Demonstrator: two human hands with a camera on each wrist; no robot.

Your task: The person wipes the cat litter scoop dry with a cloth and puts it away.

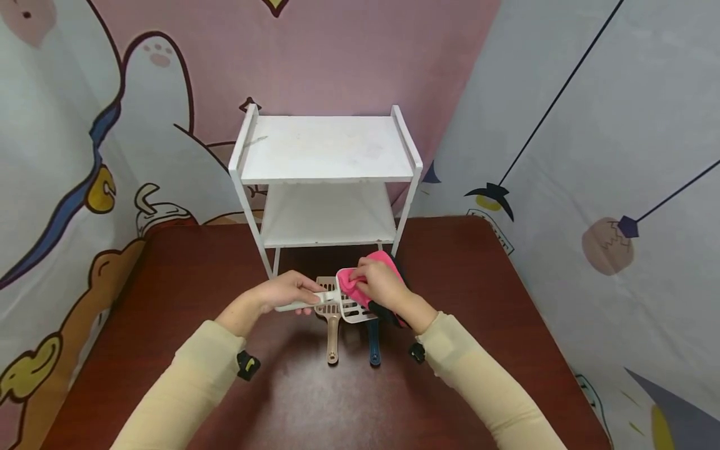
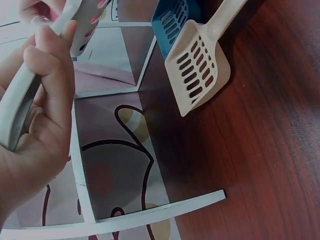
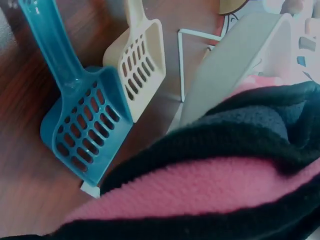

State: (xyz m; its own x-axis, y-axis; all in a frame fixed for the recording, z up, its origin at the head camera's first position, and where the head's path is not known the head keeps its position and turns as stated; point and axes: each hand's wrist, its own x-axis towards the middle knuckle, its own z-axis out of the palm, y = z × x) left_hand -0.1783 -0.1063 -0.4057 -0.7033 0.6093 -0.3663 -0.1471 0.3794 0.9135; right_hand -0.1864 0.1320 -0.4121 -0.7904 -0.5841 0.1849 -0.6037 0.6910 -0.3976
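Observation:
My left hand (image 1: 291,291) grips the handle of a white slotted litter scoop (image 1: 354,312), held above the table. With my right hand (image 1: 382,284) I pinch a pink cloth with dark edging (image 1: 351,289) and press it into the scoop's pan. In the right wrist view the cloth (image 3: 215,190) covers much of the scene, and my right fingers are mostly hidden. Below lie a beige litter scoop (image 2: 197,70) and a blue litter scoop (image 3: 90,125), side by side on the table, their handles pointing toward me.
A white two-tier shelf (image 1: 332,150) stands at the back of the dark red-brown table (image 1: 461,375), just beyond the scoops. Walls with cartoon drawings (image 1: 157,112) rise behind and on both sides.

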